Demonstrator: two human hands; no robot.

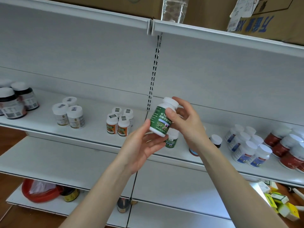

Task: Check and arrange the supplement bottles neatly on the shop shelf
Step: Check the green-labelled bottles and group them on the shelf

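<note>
A white supplement bottle with a green label [160, 120] is held tilted in front of the shelf [92, 135]. My right hand [187, 124] grips its upper part near the white cap. My left hand [141, 147] supports its base with fingertips and thumb. Behind my hands, a second green-label bottle [171, 139] stands on the shelf. Groups of bottles stand along the shelf: orange-label ones [119, 122], cream-label ones [69, 115], dark ones [14, 101] at the far left, blue-label ones [246, 145] and red ones [289, 148] at the right.
A small dark bottle [216, 140] stands right of my right wrist. Cardboard boxes [269, 22] sit on the top shelf. Lower down are a red bowl with a plastic bag [39, 191], a small tin [70, 195] and loose yellow-green boxes [279, 201].
</note>
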